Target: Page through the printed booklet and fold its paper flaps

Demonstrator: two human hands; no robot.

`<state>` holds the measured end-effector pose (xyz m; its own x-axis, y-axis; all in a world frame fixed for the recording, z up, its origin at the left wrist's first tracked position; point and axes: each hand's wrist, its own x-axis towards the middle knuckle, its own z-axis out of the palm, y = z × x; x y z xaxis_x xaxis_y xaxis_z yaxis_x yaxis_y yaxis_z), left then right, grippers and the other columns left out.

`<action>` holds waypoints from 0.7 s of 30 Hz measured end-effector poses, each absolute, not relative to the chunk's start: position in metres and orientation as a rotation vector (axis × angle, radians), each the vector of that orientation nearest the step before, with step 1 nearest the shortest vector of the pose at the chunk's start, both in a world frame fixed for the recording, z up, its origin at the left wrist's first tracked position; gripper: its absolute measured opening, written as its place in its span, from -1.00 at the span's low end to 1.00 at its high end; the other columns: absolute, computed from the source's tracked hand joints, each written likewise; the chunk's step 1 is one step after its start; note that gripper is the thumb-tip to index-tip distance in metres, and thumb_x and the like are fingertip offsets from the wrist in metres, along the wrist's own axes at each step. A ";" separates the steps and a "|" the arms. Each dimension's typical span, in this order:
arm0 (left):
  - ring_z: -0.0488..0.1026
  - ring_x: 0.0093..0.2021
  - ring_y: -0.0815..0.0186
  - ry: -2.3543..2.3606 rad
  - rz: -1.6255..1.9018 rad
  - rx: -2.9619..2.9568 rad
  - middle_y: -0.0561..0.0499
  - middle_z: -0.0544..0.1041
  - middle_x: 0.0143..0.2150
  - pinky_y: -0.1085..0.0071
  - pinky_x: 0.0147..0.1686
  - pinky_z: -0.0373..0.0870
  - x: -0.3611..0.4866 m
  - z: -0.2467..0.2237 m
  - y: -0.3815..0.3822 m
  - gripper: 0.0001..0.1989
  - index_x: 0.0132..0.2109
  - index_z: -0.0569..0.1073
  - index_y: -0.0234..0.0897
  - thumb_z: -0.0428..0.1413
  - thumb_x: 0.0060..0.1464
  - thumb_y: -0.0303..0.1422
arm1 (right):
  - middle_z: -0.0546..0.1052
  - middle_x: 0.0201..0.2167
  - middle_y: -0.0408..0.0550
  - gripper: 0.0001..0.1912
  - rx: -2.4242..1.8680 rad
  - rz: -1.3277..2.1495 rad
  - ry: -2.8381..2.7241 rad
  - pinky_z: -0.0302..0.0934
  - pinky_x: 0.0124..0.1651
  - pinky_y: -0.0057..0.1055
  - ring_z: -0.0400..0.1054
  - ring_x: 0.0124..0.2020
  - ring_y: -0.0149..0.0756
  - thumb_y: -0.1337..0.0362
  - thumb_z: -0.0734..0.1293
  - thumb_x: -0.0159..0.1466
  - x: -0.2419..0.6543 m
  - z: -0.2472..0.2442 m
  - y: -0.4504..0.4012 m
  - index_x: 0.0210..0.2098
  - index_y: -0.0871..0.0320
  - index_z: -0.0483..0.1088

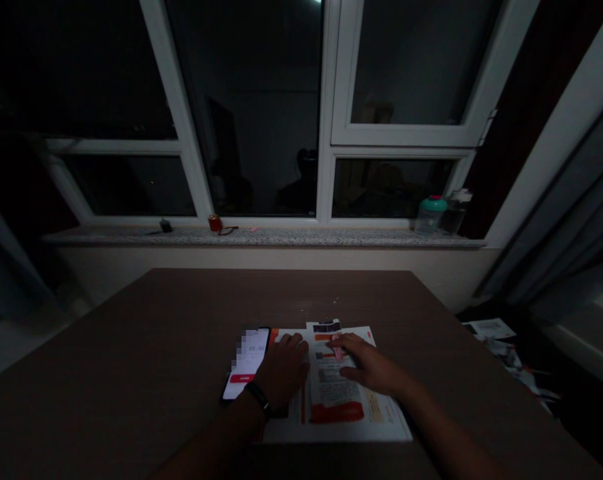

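A printed sheet or booklet [331,430] with orange and white areas lies on the brown table. On top of it is a smaller printed piece [336,390] with an orange lower edge. My left hand [284,370], a dark band at its wrist, rests on the left part of the paper, its fingers bent and holding nothing that shows. My right hand [369,363] reaches over the upper right, thumb apart from the fingers, with the fingertips on a small pink item [338,349]. A lit phone [249,363] lies just left of my left hand.
The brown table [181,347] extends around the papers. Behind it, a stone windowsill [291,237] holds a red jar [215,223], a small dark object [166,225], a teal-lidded cup [431,215] and a clear bottle [454,212]. Papers [511,360] lie beyond the table's right edge.
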<state>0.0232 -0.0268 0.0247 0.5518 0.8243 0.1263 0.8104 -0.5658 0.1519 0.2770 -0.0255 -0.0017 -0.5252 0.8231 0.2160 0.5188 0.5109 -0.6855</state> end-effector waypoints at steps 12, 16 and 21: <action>0.23 0.14 0.06 1.428 0.251 2.697 -0.09 0.33 0.16 0.11 0.07 0.23 0.017 0.025 -0.024 -0.71 0.06 0.36 -0.20 0.09 0.18 -0.37 | 0.38 0.10 0.03 -0.32 -1.222 0.646 -2.203 0.10 0.20 -0.15 0.22 0.14 -0.06 0.27 0.52 0.02 0.260 0.004 -0.031 0.13 0.04 0.31; 0.23 0.15 0.06 1.412 0.234 2.711 -0.09 0.31 0.19 0.11 0.08 0.22 0.016 0.025 -0.024 -0.68 0.07 0.36 -0.20 0.09 0.16 -0.39 | 0.36 0.12 0.03 -0.30 -1.212 0.658 -2.210 0.08 0.22 -0.17 0.21 0.16 -0.09 0.29 0.53 0.01 0.262 0.003 -0.031 0.13 0.05 0.31; 0.24 0.15 0.06 1.399 0.223 2.712 -0.08 0.32 0.18 0.12 0.07 0.24 0.015 0.024 -0.023 -0.68 0.08 0.36 -0.20 0.06 0.16 -0.41 | 0.34 0.16 0.02 -0.33 -1.202 0.674 -2.204 0.04 0.25 -0.15 0.18 0.20 -0.10 0.31 0.50 0.06 0.262 0.002 -0.030 0.15 0.03 0.30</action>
